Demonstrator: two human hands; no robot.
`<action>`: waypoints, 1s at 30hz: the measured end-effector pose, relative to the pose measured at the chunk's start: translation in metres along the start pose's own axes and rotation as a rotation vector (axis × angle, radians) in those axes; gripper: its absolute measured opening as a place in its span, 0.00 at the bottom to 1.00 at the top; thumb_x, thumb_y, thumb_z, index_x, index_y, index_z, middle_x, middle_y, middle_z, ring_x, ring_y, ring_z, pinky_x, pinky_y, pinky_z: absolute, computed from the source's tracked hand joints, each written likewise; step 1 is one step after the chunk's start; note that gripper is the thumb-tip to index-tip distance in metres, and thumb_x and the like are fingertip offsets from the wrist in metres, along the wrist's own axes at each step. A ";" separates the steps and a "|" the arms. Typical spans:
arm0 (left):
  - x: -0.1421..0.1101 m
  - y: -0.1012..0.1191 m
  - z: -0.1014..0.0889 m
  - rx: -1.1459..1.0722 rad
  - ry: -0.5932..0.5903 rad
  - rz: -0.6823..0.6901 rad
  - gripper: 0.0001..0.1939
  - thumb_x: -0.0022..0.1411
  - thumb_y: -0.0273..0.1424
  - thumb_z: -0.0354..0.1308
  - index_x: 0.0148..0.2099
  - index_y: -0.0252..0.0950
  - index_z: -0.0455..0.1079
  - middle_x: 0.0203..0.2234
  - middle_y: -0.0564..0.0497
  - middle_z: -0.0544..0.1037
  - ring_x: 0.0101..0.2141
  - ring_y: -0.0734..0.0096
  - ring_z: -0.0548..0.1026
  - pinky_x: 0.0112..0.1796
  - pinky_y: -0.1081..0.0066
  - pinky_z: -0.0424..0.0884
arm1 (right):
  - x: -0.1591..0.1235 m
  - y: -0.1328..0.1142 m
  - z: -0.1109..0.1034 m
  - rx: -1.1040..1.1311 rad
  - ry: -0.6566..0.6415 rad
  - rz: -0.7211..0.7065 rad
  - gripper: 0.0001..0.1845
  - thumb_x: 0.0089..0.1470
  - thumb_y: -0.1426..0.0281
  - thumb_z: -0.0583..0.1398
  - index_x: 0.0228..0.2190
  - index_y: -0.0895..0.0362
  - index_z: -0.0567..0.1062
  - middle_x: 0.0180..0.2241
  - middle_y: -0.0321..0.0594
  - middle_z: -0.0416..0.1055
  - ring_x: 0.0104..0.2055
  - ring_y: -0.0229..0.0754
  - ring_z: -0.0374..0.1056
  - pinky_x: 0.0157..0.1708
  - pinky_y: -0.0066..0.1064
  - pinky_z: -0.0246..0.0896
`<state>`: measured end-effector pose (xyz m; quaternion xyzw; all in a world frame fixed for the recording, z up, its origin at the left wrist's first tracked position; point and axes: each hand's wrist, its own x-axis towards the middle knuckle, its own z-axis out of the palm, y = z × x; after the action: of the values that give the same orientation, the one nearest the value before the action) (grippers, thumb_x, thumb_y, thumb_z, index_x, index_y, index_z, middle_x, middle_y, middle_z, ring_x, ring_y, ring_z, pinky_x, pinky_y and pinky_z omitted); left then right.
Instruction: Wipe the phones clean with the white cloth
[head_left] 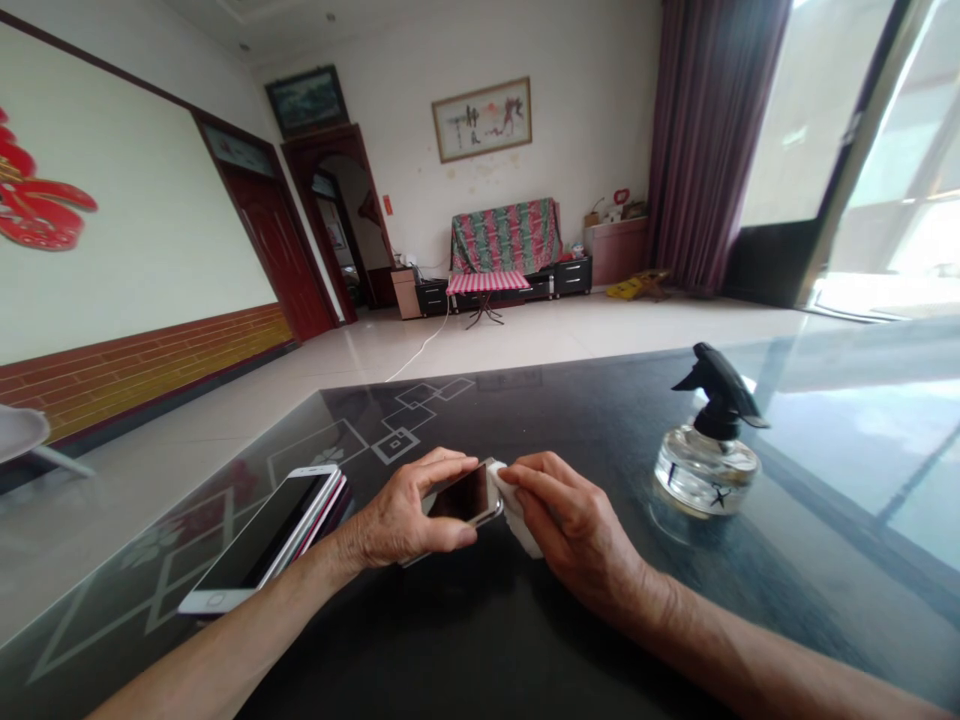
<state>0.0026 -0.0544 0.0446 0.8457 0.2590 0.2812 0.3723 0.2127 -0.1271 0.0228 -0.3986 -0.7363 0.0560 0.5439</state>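
My left hand (412, 510) grips a smartphone (469, 495) by its long edges, thumb on the near side and fingers on the far side. The phone is tilted just above the dark table, its screen dark. In my right hand (574, 515) a white cloth or tissue (521, 515) is pinched between thumb and fingers. The cloth touches the right end of the phone, and part of it hangs below my fingers. Left of my left hand lies a stack of phones (262, 540), with a white one on top.
A clear spray bottle (709, 470) with a black trigger head stands on the glossy black table (465, 640), right of my right hand. Beyond the table's far edge, a small table with a checked cover (487, 284) stands on the tiled floor.
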 end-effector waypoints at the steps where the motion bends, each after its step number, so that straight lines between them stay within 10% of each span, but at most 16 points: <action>1: 0.000 0.004 0.002 -0.012 -0.017 0.005 0.30 0.46 0.31 0.67 0.54 0.37 0.70 0.48 0.47 0.71 0.50 0.55 0.69 0.54 0.60 0.63 | 0.001 0.002 -0.001 -0.009 0.009 0.014 0.11 0.58 0.74 0.54 0.40 0.56 0.75 0.35 0.41 0.71 0.36 0.37 0.70 0.37 0.26 0.67; 30: -0.001 0.009 0.007 -0.041 -0.054 0.008 0.30 0.47 0.32 0.67 0.54 0.37 0.70 0.47 0.47 0.71 0.49 0.56 0.69 0.53 0.62 0.64 | 0.001 0.005 -0.001 -0.035 0.061 0.038 0.11 0.58 0.73 0.54 0.39 0.55 0.75 0.34 0.41 0.71 0.35 0.38 0.69 0.36 0.27 0.67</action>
<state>0.0089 -0.0637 0.0473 0.8461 0.2399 0.2650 0.3953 0.2160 -0.1232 0.0213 -0.4235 -0.7128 0.0411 0.5576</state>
